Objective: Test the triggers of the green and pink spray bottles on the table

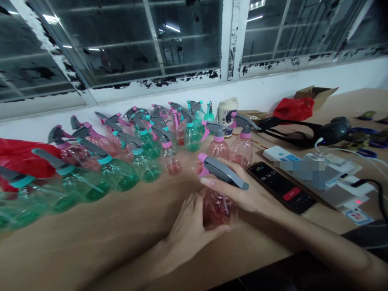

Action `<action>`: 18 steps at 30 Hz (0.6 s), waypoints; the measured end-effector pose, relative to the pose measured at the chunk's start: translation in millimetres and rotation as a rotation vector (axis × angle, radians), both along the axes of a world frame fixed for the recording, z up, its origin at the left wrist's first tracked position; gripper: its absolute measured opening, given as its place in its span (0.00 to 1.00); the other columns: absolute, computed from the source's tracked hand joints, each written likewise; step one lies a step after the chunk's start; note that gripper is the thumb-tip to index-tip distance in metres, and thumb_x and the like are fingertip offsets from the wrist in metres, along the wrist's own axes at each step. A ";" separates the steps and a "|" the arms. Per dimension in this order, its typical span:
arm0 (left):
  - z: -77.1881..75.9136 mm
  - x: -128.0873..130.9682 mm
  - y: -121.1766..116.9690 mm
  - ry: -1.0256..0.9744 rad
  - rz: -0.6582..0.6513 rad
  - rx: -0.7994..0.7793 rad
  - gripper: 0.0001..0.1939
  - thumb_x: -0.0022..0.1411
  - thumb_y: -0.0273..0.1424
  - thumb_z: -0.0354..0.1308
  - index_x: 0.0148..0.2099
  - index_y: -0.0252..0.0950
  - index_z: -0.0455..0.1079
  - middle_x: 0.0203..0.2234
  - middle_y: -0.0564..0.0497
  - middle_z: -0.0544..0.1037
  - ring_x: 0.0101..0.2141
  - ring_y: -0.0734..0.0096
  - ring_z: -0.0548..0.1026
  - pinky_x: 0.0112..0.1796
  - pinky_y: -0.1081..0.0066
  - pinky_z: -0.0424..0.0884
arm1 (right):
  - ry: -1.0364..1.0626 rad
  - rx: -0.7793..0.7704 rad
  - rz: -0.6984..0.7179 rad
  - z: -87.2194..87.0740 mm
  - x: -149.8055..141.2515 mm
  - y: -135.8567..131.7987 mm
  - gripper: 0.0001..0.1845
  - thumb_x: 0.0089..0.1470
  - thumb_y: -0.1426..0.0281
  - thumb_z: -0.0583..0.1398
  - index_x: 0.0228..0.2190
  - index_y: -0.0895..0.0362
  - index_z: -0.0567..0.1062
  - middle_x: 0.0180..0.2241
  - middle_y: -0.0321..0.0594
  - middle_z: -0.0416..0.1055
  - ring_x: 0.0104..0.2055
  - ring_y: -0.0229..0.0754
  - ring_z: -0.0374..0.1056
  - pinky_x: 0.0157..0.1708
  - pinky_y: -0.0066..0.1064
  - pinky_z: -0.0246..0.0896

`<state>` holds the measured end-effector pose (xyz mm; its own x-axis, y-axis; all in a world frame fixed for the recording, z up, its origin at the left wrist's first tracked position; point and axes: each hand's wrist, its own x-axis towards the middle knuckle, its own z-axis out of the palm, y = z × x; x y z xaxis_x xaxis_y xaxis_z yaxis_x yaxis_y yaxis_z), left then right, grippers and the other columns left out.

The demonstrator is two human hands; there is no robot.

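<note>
Near the front edge of the table (100, 230), my left hand (189, 226) is cupping a pink spray bottle (218, 210) while my right hand (235, 188) is gripping its neck; it is standing nearly upright, nozzle (202, 159) pointing left. My fingers are hiding its collar. Beyond, other spray bottles (119, 173) are overlapping, some blurring.

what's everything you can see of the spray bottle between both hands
The spray bottle looks like transparent pink, lobed plastic, with a gray spray head, pink nozzle and pale tube inside. It seems upright on the brown table, nozzle pointing left. The left hand cups its lower side; the right hand grips near its neck.
</note>
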<state>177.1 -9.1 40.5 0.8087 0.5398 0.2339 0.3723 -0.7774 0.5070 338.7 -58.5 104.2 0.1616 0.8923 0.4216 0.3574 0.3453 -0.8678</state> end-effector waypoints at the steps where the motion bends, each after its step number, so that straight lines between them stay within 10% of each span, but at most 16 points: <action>1: -0.7 0.3 1.1 -0.005 -0.008 0.005 0.40 0.56 0.43 0.62 0.65 0.39 0.46 0.55 0.39 0.66 0.54 0.47 0.66 0.51 0.48 0.64 | 0.007 0.001 -0.003 0.5 -0.4 0.7 0.14 0.50 0.58 0.62 0.34 0.55 0.77 0.30 0.35 0.74 0.33 0.40 0.70 0.32 0.31 0.66; 18: -22.8 -68.1 76.6 0.245 0.004 0.335 0.37 0.63 0.45 0.54 0.67 0.34 0.47 0.63 0.39 0.56 0.62 0.55 0.54 0.58 0.54 0.54 | -0.008 0.053 -0.011 -6.3 -11.8 63.3 0.12 0.54 0.57 0.59 0.35 0.52 0.74 0.31 0.33 0.74 0.36 0.41 0.71 0.38 0.33 0.67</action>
<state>109.0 67.5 17.7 0.8602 0.4699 0.1980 0.4539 -0.8826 0.1224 326.9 4.8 97.9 0.1673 0.8669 0.4696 0.3685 0.3868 -0.8453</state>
